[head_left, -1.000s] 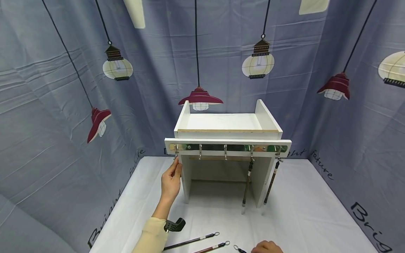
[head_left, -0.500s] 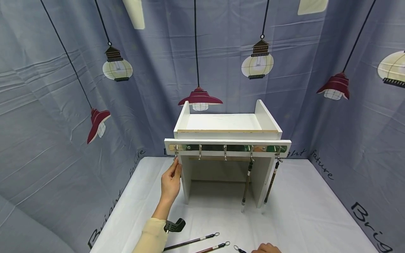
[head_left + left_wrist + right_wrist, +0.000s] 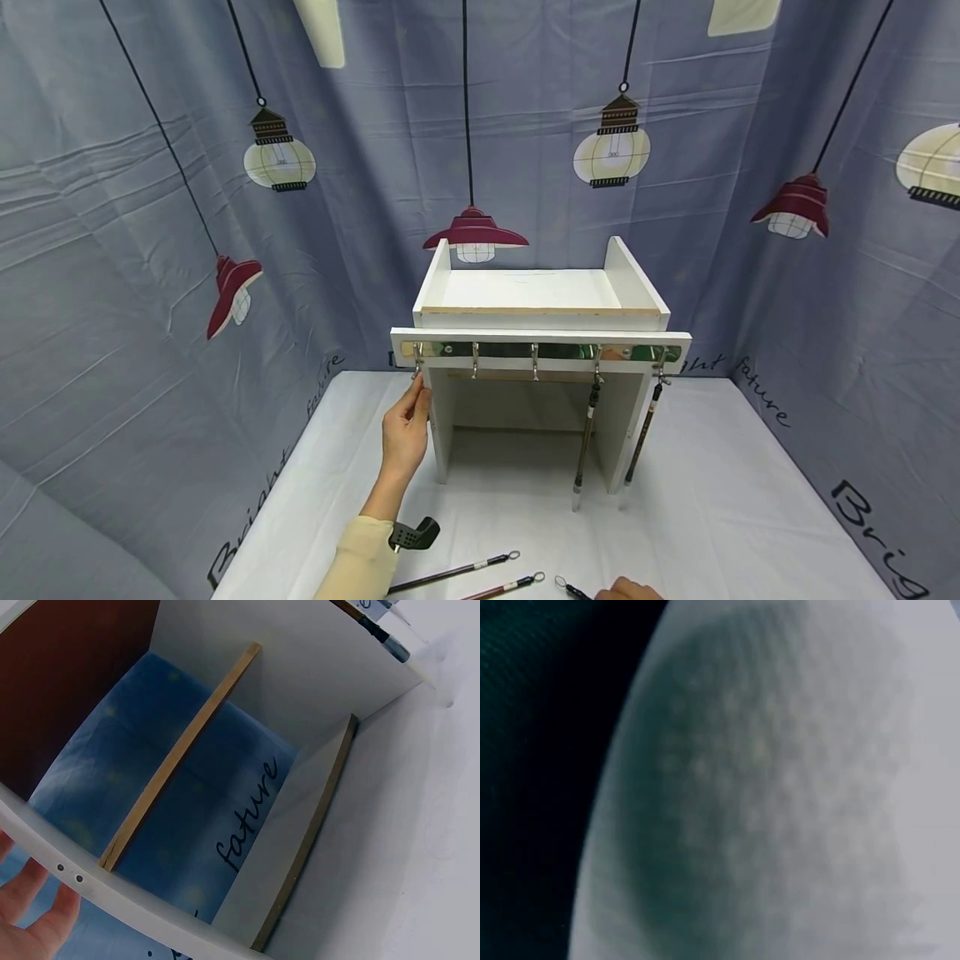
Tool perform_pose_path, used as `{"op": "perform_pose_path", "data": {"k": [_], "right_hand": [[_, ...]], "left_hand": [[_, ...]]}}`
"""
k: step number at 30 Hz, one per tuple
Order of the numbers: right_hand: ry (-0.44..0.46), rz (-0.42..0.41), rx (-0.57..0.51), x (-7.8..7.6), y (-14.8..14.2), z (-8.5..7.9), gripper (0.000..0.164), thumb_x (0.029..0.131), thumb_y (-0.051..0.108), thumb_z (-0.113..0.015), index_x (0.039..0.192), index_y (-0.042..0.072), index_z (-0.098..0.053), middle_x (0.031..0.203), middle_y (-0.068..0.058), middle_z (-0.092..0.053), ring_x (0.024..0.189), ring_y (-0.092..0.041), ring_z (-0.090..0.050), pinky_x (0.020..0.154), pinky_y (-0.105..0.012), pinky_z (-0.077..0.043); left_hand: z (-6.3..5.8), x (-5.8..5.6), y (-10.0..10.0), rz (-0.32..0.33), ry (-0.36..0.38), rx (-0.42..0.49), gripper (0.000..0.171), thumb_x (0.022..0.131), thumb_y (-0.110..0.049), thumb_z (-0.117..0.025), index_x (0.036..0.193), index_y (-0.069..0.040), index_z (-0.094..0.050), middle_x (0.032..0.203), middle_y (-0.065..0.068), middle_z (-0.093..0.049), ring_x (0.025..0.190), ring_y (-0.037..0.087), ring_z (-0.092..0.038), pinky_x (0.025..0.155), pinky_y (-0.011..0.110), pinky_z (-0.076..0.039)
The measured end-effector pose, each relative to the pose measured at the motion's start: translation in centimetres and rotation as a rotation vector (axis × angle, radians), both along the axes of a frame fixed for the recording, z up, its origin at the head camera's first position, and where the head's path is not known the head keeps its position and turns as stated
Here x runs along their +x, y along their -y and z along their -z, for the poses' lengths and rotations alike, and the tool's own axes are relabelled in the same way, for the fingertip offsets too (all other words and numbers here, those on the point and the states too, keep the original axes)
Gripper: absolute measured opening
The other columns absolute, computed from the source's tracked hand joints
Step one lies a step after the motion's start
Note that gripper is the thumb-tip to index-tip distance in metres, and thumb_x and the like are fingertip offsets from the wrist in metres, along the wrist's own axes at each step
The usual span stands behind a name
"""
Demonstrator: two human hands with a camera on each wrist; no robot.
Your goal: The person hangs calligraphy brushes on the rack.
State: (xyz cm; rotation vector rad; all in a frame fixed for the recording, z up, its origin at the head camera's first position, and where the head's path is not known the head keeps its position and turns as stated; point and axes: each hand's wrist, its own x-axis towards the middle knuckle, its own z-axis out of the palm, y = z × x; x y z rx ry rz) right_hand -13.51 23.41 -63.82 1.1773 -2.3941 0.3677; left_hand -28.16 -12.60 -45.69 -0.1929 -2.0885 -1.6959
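My left hand (image 3: pixel 405 429) reaches up to the leftmost hook (image 3: pixel 417 358) of a hook rail (image 3: pixel 502 351). Thumb and index finger pinch around that hook's lower end. In the left wrist view its fingers (image 3: pixel 64 911) show beside the white side panel; the hook is out of sight there. From the two right-hand hooks hang a calligraphy brush (image 3: pixel 585 433) and another calligraphy brush (image 3: pixel 643 433), tips down. Only the knuckles of my right hand (image 3: pixel 628 590) show at the bottom edge, close to a ring-ended brush (image 3: pixel 576 592); the fingers are hidden.
The rail fronts a white wooden stand (image 3: pixel 444 425) with an open tray top. Two more brushes, one black (image 3: pixel 450 573) and one reddish (image 3: pixel 498 590), lie on the white tabletop (image 3: pixel 720 500). A lamp-printed curtain (image 3: pixel 547 100) surrounds the table. The right wrist view is blurred.
My left hand keeps its place at the hook. The right hand has sunk slightly out of view, and the ring end of the brush beside it has shifted a little upward.
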Motion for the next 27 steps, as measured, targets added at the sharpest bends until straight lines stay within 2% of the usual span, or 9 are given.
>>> {"op": "perform_pose_path", "data": {"k": [2,6,8,11,14,18,24,27], "right_hand": [[-0.009,-0.023,0.04,-0.3,0.0,-0.6,0.016,0.097,0.049,-0.07,0.09,0.035,-0.073,0.084,0.024,-0.06,0.076,0.01,-0.041,0.058,-0.005,-0.031],[-0.021,0.008,0.058,-0.4,0.2,-1.5,0.021,0.099,0.047,-0.067,0.088,0.032,-0.076,0.085,0.021,-0.06,0.076,0.009,-0.042,0.062,-0.003,-0.034],[0.063,0.087,0.011,0.0,0.5,-1.9,0.02,0.097,0.046,-0.07,0.088,0.029,-0.076,0.083,0.023,-0.056,0.075,0.011,-0.041,0.06,-0.003,-0.035],[0.256,0.261,-0.106,0.5,1.3,-2.7,0.019,0.096,0.042,-0.073,0.086,0.026,-0.076,0.08,0.027,-0.048,0.069,0.013,-0.04,0.055,-0.008,-0.038],[0.345,0.401,-0.208,0.8,1.9,-3.3,0.015,0.094,0.036,-0.076,0.083,0.027,-0.074,0.077,0.029,-0.041,0.065,0.014,-0.037,0.052,-0.013,-0.041],[0.286,0.451,-0.258,0.6,2.3,-3.7,0.013,0.089,0.029,-0.082,0.08,0.028,-0.072,0.076,0.029,-0.041,0.064,0.014,-0.036,0.052,-0.014,-0.04],[0.268,0.484,-0.398,0.3,2.8,-4.2,0.017,0.08,0.019,-0.089,0.08,0.027,-0.073,0.077,0.031,-0.047,0.062,0.013,-0.038,0.05,-0.014,-0.04],[0.242,0.508,-0.476,0.0,3.2,-4.5,0.023,0.074,0.011,-0.092,0.081,0.025,-0.074,0.076,0.031,-0.05,0.06,0.012,-0.038,0.049,-0.013,-0.038]], "left_hand": [[0.7,-0.7,0.1,-0.013,-0.002,0.001,0.043,0.108,-0.014,-0.054,0.148,0.001,-0.051,0.153,0.02,-0.051,0.135,0.039,-0.057,0.109,0.053,-0.048],[2.2,-1.9,0.4,-0.026,-0.012,0.003,0.043,0.108,-0.017,-0.055,0.149,-0.003,-0.052,0.153,0.016,-0.051,0.135,0.037,-0.057,0.11,0.052,-0.048],[2.6,-2.1,0.5,-0.019,-0.019,0.004,0.044,0.107,-0.02,-0.056,0.149,-0.006,-0.054,0.153,0.013,-0.052,0.135,0.034,-0.058,0.11,0.05,-0.048],[2.8,-2.2,0.8,-0.005,-0.033,0.008,0.044,0.107,-0.024,-0.058,0.149,-0.01,-0.055,0.152,0.01,-0.054,0.135,0.03,-0.059,0.109,0.048,-0.049],[2.7,-2.1,0.9,0.006,-0.048,0.006,0.045,0.107,-0.024,-0.058,0.149,-0.009,-0.055,0.152,0.01,-0.055,0.135,0.03,-0.058,0.109,0.049,-0.05],[2.7,-2.1,0.8,0.002,-0.045,-0.005,0.044,0.107,-0.022,-0.058,0.149,-0.008,-0.054,0.152,0.011,-0.054,0.135,0.03,-0.058,0.109,0.048,-0.05],[2.5,-2.0,0.5,-0.03,-0.011,-0.005,0.043,0.107,-0.018,-0.057,0.149,-0.005,-0.054,0.153,0.013,-0.053,0.137,0.034,-0.056,0.112,0.049,-0.047],[1.8,-1.5,0.2,-0.032,-0.001,0.001,0.043,0.108,-0.016,-0.056,0.148,-0.002,-0.052,0.153,0.017,-0.052,0.139,0.037,-0.054,0.113,0.051,-0.044]]}}
